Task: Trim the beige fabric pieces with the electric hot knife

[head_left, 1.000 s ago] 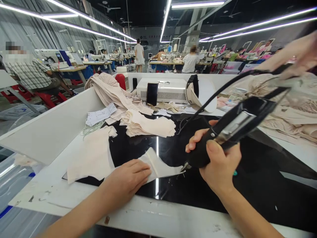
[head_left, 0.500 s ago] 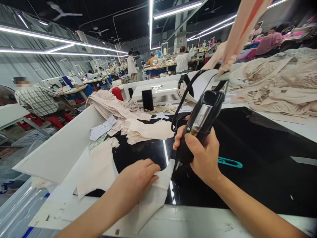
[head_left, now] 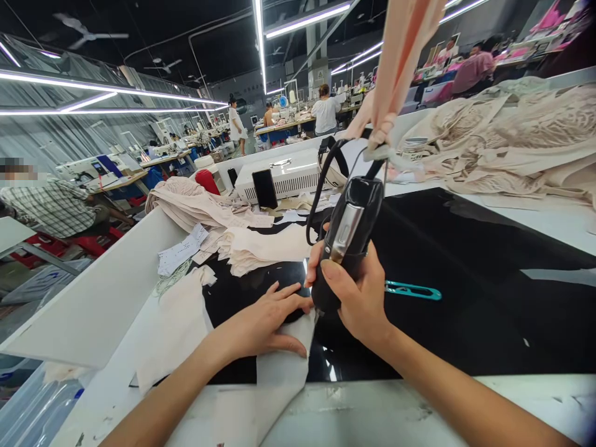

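My right hand (head_left: pixel 357 298) grips a black corded hand tool (head_left: pixel 345 239), held nearly upright with its tip down by the edge of a pale fabric piece (head_left: pixel 282 366). My left hand (head_left: pixel 265 323) lies flat on that piece, fingers spread, pinning it to the glossy black table surface (head_left: pixel 465 292). The tool's black cable (head_left: pixel 321 180) loops up toward a cloth strip (head_left: pixel 395 62) hanging from above. The tip itself is hidden behind my hand.
Teal thread snips (head_left: pixel 412 290) lie right of my hand. A stack of cut pale pieces (head_left: pixel 265 248), paper tickets (head_left: pixel 179 251), a white machine box (head_left: pixel 288 174) and heaped lace fabric (head_left: pixel 512 136) surround the work area. A white side wall (head_left: pixel 102 298) borders the left. Other workers sit at distant tables.
The tool swung from tilted right to nearly upright and moved left toward my left hand. The fabric piece shifted toward the near edge, and my left hand's fingers spread out on it.
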### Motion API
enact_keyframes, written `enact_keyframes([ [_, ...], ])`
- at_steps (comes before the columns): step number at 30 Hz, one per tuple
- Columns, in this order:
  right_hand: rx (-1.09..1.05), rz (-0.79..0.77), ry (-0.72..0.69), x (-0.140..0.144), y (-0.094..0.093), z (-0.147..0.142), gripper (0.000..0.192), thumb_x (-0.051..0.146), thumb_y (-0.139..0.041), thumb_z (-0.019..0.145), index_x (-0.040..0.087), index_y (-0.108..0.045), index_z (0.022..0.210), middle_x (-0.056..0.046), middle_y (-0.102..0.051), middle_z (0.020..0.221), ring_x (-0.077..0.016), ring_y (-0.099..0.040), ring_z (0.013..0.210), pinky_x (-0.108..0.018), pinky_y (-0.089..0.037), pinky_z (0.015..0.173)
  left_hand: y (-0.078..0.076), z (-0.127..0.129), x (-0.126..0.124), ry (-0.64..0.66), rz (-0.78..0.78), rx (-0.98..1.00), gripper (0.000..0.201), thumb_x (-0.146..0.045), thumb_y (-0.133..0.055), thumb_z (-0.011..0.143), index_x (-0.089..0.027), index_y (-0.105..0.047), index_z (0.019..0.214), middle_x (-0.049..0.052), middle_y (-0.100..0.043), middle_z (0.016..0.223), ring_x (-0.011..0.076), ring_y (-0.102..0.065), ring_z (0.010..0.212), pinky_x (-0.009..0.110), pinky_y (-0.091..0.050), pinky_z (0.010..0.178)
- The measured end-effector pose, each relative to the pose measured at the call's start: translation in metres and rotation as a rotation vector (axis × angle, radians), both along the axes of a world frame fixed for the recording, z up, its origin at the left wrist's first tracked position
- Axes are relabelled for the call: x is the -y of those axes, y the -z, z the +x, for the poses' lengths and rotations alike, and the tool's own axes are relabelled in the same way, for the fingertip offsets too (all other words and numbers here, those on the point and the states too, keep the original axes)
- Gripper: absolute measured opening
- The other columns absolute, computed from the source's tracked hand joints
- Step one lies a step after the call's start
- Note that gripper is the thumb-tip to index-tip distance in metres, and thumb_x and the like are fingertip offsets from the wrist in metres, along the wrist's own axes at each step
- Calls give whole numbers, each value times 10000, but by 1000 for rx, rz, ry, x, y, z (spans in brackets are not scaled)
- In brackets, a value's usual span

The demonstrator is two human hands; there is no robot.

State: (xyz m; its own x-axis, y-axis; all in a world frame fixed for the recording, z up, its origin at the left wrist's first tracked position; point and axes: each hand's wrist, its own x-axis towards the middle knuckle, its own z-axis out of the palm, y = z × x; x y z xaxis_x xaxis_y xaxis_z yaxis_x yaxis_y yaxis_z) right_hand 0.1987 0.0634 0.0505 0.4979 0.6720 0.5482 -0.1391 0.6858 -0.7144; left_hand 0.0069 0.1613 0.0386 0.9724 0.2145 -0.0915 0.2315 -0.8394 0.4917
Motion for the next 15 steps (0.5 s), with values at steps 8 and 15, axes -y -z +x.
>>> enact_keyframes([
  [8, 35, -37, 6, -2, 0, -4, 262, 382, -886, 968, 277, -666, 1062, 45, -733, 879, -153, -698, 664, -292, -666, 628, 1, 0, 2, -36, 8, -13, 597, -522, -980, 1032, -234, -699, 1473, 206, -713, 1680, 421, -571, 1722, 847, -206, 1472],
  [15, 38, -32, 24, -5, 5, -3, 299, 433, -913, 967, 282, -676, 1069, 43, -761, 897, -154, -725, 657, -284, -671, 636, 3, -2, 2, -50, 3, -24, 660, -552, -999, 1008, -265, -703, 1524, 169, -737, 1655, 434, -445, 1806, 882, -165, 1460],
])
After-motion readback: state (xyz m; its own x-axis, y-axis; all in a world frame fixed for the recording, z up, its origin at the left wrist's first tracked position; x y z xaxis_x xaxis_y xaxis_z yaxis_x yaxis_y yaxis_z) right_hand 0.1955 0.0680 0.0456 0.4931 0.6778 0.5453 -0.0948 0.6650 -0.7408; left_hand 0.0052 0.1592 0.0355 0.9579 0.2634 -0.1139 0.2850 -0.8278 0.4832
